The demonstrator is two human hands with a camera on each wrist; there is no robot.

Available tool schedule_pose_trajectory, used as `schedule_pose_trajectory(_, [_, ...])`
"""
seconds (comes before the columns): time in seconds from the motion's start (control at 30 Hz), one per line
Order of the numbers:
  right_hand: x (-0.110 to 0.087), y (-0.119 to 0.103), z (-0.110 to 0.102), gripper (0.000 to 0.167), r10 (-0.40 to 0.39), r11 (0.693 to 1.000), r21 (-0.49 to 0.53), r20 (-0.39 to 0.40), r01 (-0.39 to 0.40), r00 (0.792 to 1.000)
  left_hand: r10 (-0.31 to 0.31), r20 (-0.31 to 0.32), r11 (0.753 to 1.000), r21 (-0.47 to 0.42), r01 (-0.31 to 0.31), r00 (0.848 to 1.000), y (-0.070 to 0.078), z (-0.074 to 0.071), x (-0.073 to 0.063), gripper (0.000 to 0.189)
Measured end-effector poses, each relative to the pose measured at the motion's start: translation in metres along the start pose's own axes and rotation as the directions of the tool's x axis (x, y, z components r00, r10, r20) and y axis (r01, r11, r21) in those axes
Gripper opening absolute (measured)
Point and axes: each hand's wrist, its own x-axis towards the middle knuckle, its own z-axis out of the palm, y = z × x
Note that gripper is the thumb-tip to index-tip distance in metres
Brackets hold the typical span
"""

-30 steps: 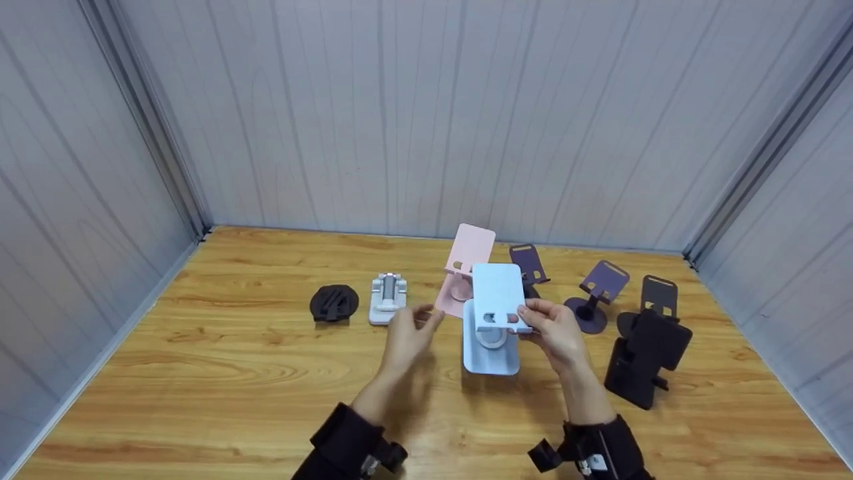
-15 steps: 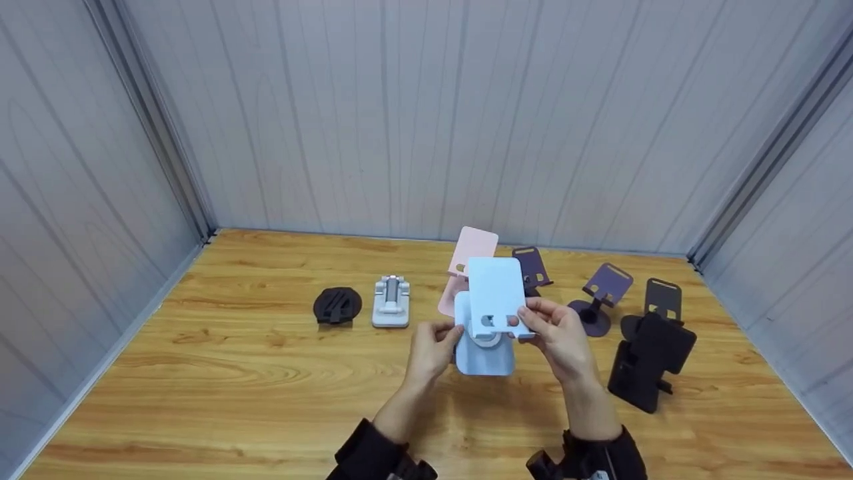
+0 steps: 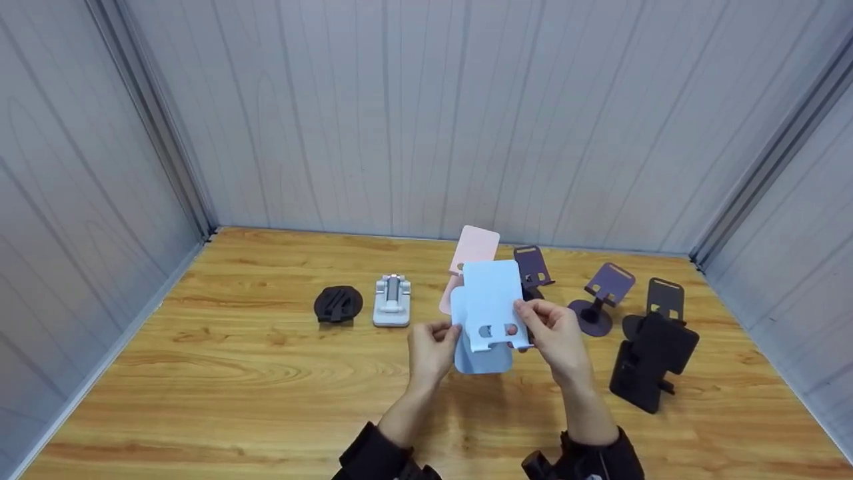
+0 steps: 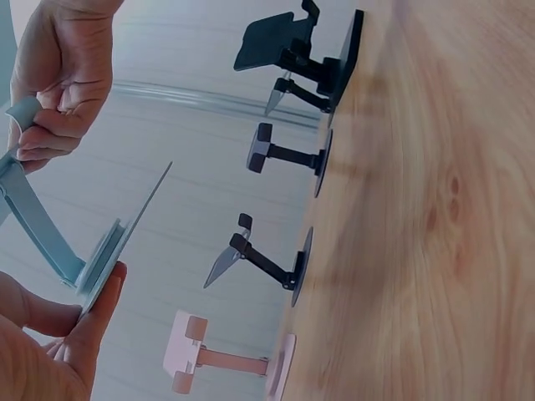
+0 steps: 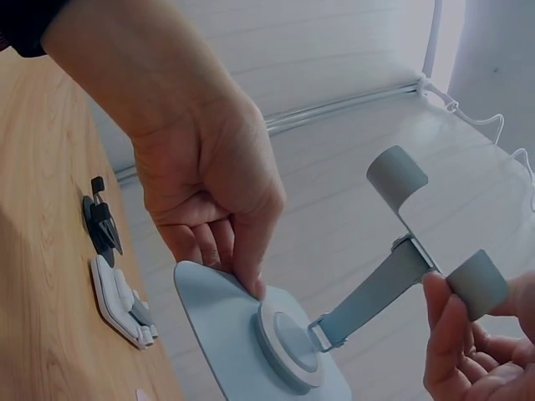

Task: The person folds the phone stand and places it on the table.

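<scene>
A light blue phone stand [image 3: 493, 293] is held off the table between both hands. It has a flat base with rounded corners, a hinged arm and a holder plate with two cut-outs and curved lips. My left hand [image 3: 430, 357] pinches the left edge of the base [image 5: 221, 330] between thumb and fingers. At the holder plate's lower right edge, my right hand [image 3: 556, 340] grips beside one curved lip [image 5: 478, 284]. The arm joining the two plates shows in the right wrist view; from the head view the holder plate hides it.
Behind stands a pink phone stand [image 3: 477, 245]. To the right are purple stands [image 3: 531, 263] [image 3: 612, 283], a dark grey one [image 3: 666, 297] and a larger black one [image 3: 660, 350]. A folded white stand [image 3: 392, 308] and a folded round black stand [image 3: 338, 305] lie left on the wooden table [image 3: 233, 373].
My left hand has moved right and taken hold of the base edge. The blue stand has shifted slightly left, and its holder plate has tilted. My right hand keeps its grip.
</scene>
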Motion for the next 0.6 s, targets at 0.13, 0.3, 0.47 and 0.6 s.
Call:
schedule_pose_trajectory(0.13, [0.0012,0.0012,0.0027,0.027,-0.036,0.999,-0.014,-0.021,0.035,0.999,0.007,-0.005,1.0,-0.011,-0.007,1.0,0.0008,0.0003,-0.0009,0.011])
schedule_pose_trajectory(0.3, [0.0012,0.0021,0.0037,0.028,-0.063,0.998,-0.031,-0.021,0.063,0.998,-0.011,-0.027,1.0,-0.025,0.01,1.0,0.0016,-0.0003,-0.0012,0.011])
schedule_pose_trajectory(0.47, [0.0001,0.0044,0.0045,0.03,-0.092,0.995,-0.029,0.015,0.092,0.996,-0.041,-0.061,0.999,-0.027,0.039,0.997,-0.0006,0.0001,-0.0014,0.008])
schedule_pose_trajectory(0.6, [-0.0001,0.0057,0.0051,0.029,-0.093,0.995,-0.02,0.037,0.094,0.995,-0.06,-0.072,0.998,-0.024,0.058,0.996,-0.0041,0.0011,-0.0012,0.008])
